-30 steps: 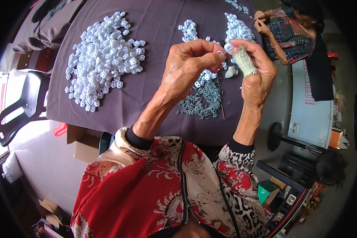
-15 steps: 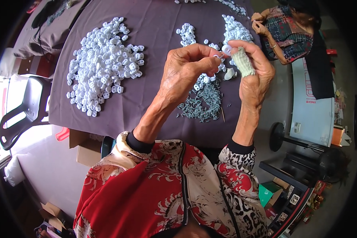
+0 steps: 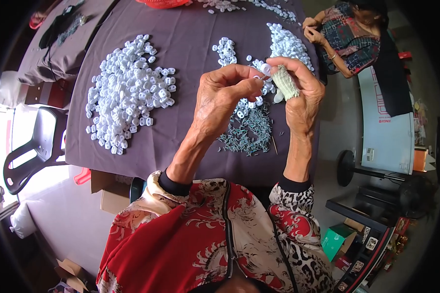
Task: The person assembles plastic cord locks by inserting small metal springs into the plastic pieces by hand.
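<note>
Over the last second little has changed between the hands: they have drifted a touch toward the person's left as the view tilted, bringing a red basket (image 3: 164,3) into sight at the far edge of the tabletop (image 3: 181,134). The white piece (image 3: 265,69) and the dark screw-like piece (image 3: 265,77) remain close together above the table, neither let go, so the work seems to be at the same fine stage — whether the two actually touch is too small to tell. The left hand (image 3: 217,93) has thumb and forefinger pressed together, pinching the dark piece; the right hand (image 3: 302,100) appears to pinch the white one between forefinger and thumb. That thumb wears a pale green knitted sleeve (image 3: 285,82), ribbed and soft against the smooth, rounded, plastic-looking white part. To the left lies a broad heap of white pieces (image 3: 129,97), small rounded blocks with paired openings, loosely spilled over matt purple-brown cloth. Below the hands, slim grey-blue screw-like bits (image 3: 249,132) form a bristly scatter — a thin, straight stick (image 3: 275,145) lies just beside them.
</note>
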Demonstrator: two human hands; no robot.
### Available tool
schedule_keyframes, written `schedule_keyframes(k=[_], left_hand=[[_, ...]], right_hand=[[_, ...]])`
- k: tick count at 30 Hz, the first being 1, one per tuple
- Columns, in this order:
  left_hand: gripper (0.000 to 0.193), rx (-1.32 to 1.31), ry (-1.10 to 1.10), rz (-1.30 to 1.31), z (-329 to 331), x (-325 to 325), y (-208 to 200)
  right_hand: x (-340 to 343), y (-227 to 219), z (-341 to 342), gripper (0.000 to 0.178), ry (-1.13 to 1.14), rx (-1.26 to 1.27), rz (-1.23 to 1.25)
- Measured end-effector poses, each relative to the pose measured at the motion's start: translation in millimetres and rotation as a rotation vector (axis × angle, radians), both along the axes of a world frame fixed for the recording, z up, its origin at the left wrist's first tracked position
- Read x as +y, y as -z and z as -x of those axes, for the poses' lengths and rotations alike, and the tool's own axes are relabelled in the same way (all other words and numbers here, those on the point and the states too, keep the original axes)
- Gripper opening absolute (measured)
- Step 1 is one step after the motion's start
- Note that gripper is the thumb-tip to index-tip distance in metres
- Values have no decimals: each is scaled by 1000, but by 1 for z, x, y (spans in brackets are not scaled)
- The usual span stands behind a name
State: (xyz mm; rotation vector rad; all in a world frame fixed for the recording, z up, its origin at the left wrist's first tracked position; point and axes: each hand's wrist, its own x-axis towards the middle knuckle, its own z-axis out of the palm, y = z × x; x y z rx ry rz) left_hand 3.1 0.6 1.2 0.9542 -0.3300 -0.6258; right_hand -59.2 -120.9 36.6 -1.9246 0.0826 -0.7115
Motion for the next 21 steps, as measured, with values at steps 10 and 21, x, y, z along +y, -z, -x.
schedule_keyframes(k=[10, 21], left_hand=[[9, 51, -38, 16, 3, -4, 0], [9, 63, -45, 37, 6, -6, 0]], right_hand=[[-2, 5, 3, 20, 28, 29, 70], [-2, 7, 6, 19, 56, -9, -3]])
